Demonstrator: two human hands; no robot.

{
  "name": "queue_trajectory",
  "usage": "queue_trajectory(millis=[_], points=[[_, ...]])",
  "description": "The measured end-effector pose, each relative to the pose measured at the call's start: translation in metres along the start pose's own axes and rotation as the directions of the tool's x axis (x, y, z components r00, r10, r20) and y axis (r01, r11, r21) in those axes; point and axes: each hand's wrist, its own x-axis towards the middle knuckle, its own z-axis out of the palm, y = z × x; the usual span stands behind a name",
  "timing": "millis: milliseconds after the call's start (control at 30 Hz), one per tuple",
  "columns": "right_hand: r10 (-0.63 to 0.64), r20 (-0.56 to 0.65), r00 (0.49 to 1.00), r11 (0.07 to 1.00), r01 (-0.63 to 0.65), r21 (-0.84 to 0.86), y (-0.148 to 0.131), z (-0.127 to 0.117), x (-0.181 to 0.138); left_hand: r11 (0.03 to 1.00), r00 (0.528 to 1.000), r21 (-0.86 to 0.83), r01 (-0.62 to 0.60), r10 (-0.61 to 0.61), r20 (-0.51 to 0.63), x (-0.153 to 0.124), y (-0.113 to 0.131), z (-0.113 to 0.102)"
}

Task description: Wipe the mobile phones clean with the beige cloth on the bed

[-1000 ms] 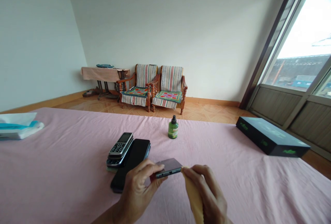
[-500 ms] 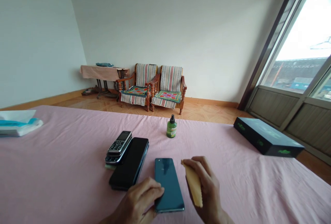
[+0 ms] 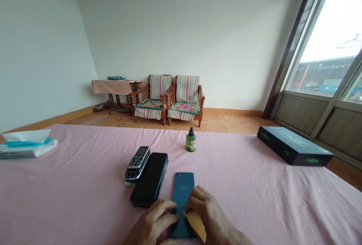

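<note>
Blue phone (image 3: 181, 196): partly covered | right hand (image 3: 206, 208): pinching yellow cloth (image 3: 197, 225) | left hand (image 3: 154, 222): spread against phone, wrist cut off

Bare left hand (image 3: 151, 222), fingers (image 3: 167, 221) uncovered; bare right hand (image 3: 208, 211), wrist (image 3: 228, 231) uncovered too

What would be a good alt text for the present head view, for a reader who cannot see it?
A person's right hand holds a yellow cloth at the back of a blue phone on a pink sheet, the left hand touching the phone too. Stacked phones lie to the left; a green bottle stands farther back.
</note>
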Motion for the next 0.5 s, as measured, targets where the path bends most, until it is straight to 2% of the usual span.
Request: queue_trajectory(millis=[100,233,400,500], points=[[0.031,0.024,0.999,0.999,-0.03,-0.036,0.007,0.009,0.001,0.995,0.993,0.008,-0.104,0.103,0.056,0.003,-0.009,0.007],[0.137,-0.082,0.987,0.985,-0.145,-0.098,0.02,0.018,0.006,0.977,0.977,0.015,-0.213,0.213,0.0,0.002,-0.025,0.015],[0.109,-0.122,0.987,0.961,-0.136,-0.24,0.039,0.018,0.03,0.98,0.98,0.023,-0.197,0.197,0.02,0.001,-0.027,0.013],[0.087,-0.125,0.988,0.958,-0.118,-0.263,0.05,0.018,0.049,0.977,0.977,0.038,-0.211,0.211,0.013,0.002,-0.022,0.009]])
